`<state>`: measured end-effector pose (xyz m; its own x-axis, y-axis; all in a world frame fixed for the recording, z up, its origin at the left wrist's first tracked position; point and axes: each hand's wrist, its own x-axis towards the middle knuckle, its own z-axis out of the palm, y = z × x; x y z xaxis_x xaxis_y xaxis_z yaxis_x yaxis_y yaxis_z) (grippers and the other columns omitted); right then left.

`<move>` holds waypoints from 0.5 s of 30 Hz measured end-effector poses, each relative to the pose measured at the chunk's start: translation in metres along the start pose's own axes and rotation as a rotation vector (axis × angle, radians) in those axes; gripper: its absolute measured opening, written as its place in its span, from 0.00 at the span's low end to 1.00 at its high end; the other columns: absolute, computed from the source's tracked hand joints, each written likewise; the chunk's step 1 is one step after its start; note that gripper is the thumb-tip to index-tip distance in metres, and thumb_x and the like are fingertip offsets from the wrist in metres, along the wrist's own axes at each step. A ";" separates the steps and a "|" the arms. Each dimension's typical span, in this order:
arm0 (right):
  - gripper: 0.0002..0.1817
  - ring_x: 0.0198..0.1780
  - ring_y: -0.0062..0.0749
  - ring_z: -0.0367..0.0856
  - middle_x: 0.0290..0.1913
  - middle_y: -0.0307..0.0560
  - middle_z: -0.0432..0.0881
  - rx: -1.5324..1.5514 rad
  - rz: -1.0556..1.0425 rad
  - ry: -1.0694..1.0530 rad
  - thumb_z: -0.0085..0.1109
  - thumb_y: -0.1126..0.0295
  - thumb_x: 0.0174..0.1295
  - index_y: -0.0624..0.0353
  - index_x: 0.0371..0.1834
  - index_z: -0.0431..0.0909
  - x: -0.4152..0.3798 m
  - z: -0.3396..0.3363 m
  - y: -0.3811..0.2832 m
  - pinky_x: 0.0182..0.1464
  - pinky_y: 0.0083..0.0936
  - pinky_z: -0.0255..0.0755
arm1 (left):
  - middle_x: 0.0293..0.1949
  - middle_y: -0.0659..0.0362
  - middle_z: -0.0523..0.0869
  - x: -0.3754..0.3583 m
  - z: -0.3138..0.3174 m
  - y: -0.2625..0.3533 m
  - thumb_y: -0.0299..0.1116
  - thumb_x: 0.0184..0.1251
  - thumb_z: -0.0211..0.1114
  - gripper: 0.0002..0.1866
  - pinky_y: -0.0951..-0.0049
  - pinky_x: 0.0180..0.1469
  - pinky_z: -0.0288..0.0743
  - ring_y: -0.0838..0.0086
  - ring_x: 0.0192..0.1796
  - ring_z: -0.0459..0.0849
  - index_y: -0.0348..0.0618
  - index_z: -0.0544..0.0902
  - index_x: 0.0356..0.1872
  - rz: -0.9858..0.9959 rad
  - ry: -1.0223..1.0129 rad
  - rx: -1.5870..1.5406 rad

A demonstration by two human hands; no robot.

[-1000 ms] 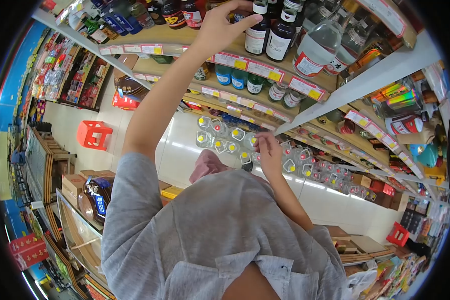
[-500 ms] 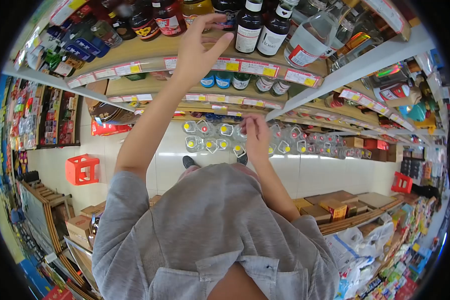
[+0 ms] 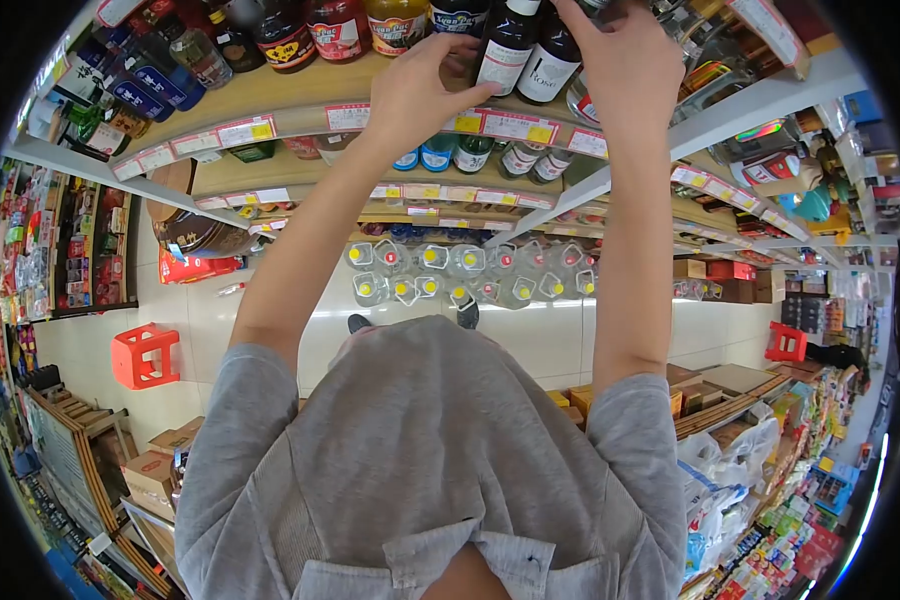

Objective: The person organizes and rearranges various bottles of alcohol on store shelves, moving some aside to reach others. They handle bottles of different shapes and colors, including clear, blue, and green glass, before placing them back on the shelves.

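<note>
On the upper shelf stand two dark bottles side by side, one with a white printed label (image 3: 505, 65) and one whose label reads "Rose" (image 3: 547, 75). My left hand (image 3: 420, 90) is at the left side of the first bottle, its thumb and fingers apart and its thumb tip against the bottle's lower edge. Beside the Rose bottle is my right hand (image 3: 635, 65), with its thumb extended along the bottle's upper right side and its fingers spread. Part of the right fingers is cut off by the top of the view. Neither hand is wrapped round a bottle.
Left of my hands stand a yellow-labelled bottle (image 3: 397, 28), a red bottle (image 3: 337, 30) and several others. Price tags (image 3: 515, 127) line the shelf edge. Large clear jugs (image 3: 470, 262) stand on the floor below. A red stool (image 3: 146, 356) is at left, cardboard boxes (image 3: 155, 480) behind.
My right hand has risen from waist height to the Rose bottle. My left hand has come closer to the white-labelled bottle, and the view has shifted slightly.
</note>
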<state>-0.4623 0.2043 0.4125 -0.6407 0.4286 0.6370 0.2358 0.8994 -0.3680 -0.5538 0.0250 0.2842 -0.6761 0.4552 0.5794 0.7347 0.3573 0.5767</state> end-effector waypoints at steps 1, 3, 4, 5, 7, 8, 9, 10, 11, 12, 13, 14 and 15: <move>0.24 0.34 0.56 0.89 0.30 0.60 0.88 0.022 0.003 0.005 0.73 0.53 0.66 0.69 0.44 0.88 0.001 -0.002 -0.002 0.40 0.43 0.80 | 0.49 0.59 0.95 0.000 0.001 0.000 0.53 0.60 0.83 0.35 0.67 0.52 0.86 0.69 0.50 0.93 0.42 0.85 0.62 -0.016 -0.003 -0.002; 0.23 0.36 0.62 0.89 0.28 0.63 0.87 0.069 0.011 0.019 0.76 0.54 0.61 0.69 0.35 0.88 0.002 -0.005 -0.005 0.40 0.47 0.80 | 0.47 0.60 0.95 0.000 0.003 0.000 0.56 0.58 0.82 0.36 0.66 0.51 0.85 0.69 0.48 0.94 0.43 0.85 0.61 -0.046 -0.010 -0.003; 0.23 0.36 0.62 0.89 0.28 0.63 0.88 0.080 0.004 -0.021 0.76 0.55 0.62 0.70 0.35 0.88 0.003 -0.006 -0.002 0.40 0.47 0.81 | 0.48 0.61 0.96 0.000 0.003 0.001 0.57 0.58 0.82 0.36 0.66 0.51 0.85 0.70 0.48 0.94 0.43 0.86 0.61 -0.060 -0.021 0.005; 0.23 0.36 0.61 0.89 0.29 0.63 0.88 0.091 -0.003 -0.060 0.75 0.55 0.62 0.70 0.35 0.88 0.006 -0.008 0.002 0.40 0.47 0.81 | 0.48 0.61 0.96 0.000 0.003 0.002 0.57 0.58 0.82 0.35 0.66 0.51 0.85 0.70 0.48 0.94 0.44 0.86 0.61 -0.074 -0.033 0.013; 0.23 0.36 0.61 0.89 0.30 0.64 0.88 0.155 0.002 -0.145 0.75 0.55 0.62 0.71 0.36 0.88 0.012 -0.016 0.005 0.41 0.47 0.81 | 0.48 0.61 0.96 0.001 0.001 0.004 0.56 0.58 0.82 0.35 0.67 0.51 0.85 0.71 0.48 0.95 0.44 0.86 0.60 -0.092 -0.046 0.026; 0.23 0.37 0.62 0.89 0.31 0.65 0.88 0.206 0.016 -0.196 0.75 0.55 0.62 0.71 0.37 0.88 0.013 -0.024 0.003 0.42 0.47 0.81 | 0.48 0.61 0.96 0.000 -0.001 0.006 0.56 0.59 0.82 0.35 0.67 0.52 0.85 0.71 0.48 0.95 0.45 0.86 0.60 -0.100 -0.052 0.029; 0.23 0.38 0.62 0.89 0.32 0.65 0.89 0.257 0.032 -0.247 0.75 0.55 0.62 0.71 0.37 0.88 0.013 -0.029 0.003 0.43 0.47 0.81 | 0.49 0.61 0.96 0.000 -0.002 0.008 0.56 0.59 0.82 0.34 0.67 0.52 0.85 0.71 0.48 0.95 0.45 0.86 0.61 -0.108 -0.059 0.032; 0.23 0.39 0.63 0.89 0.32 0.66 0.89 0.259 -0.041 -0.213 0.75 0.55 0.62 0.71 0.37 0.88 0.013 -0.027 0.008 0.44 0.46 0.82 | 0.49 0.61 0.96 -0.001 -0.001 0.007 0.56 0.59 0.82 0.34 0.67 0.52 0.85 0.71 0.48 0.95 0.45 0.86 0.61 -0.112 -0.063 0.023; 0.23 0.40 0.63 0.89 0.33 0.66 0.89 0.261 -0.112 -0.179 0.75 0.55 0.62 0.72 0.37 0.88 0.012 -0.022 0.013 0.45 0.46 0.82 | 0.49 0.61 0.96 -0.001 -0.001 0.007 0.55 0.59 0.82 0.34 0.67 0.52 0.85 0.71 0.48 0.95 0.45 0.86 0.61 -0.116 -0.068 0.013; 0.23 0.41 0.63 0.89 0.33 0.67 0.89 0.262 -0.184 -0.143 0.75 0.56 0.62 0.72 0.37 0.88 0.011 -0.020 0.015 0.46 0.45 0.82 | 0.49 0.61 0.96 -0.001 0.000 0.006 0.55 0.60 0.82 0.34 0.67 0.53 0.85 0.71 0.48 0.95 0.45 0.86 0.61 -0.118 -0.073 0.002; 0.23 0.42 0.63 0.89 0.34 0.67 0.89 0.203 -0.203 -0.071 0.75 0.56 0.62 0.72 0.38 0.88 0.009 -0.019 0.014 0.46 0.45 0.82 | 0.48 0.62 0.96 -0.001 0.001 0.004 0.56 0.60 0.82 0.33 0.67 0.52 0.85 0.71 0.48 0.95 0.46 0.86 0.60 -0.113 -0.064 -0.007; 0.23 0.42 0.63 0.89 0.34 0.68 0.89 0.143 -0.221 0.000 0.75 0.57 0.62 0.73 0.38 0.88 0.005 -0.018 0.007 0.47 0.45 0.82 | 0.48 0.63 0.96 -0.002 0.003 0.003 0.56 0.60 0.81 0.32 0.68 0.51 0.85 0.72 0.49 0.95 0.47 0.87 0.59 -0.109 -0.056 -0.016; 0.23 0.43 0.63 0.89 0.35 0.68 0.89 0.083 -0.239 0.071 0.76 0.57 0.62 0.73 0.39 0.88 0.002 -0.019 0.001 0.48 0.45 0.82 | 0.47 0.63 0.96 -0.002 0.004 0.002 0.57 0.60 0.81 0.32 0.68 0.50 0.85 0.72 0.49 0.95 0.48 0.87 0.58 -0.104 -0.048 -0.026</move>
<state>-0.4498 0.2076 0.4265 -0.6177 0.2124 0.7571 0.0211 0.9669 -0.2541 -0.5512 0.0281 0.2820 -0.7450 0.4553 0.4874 0.6582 0.3836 0.6478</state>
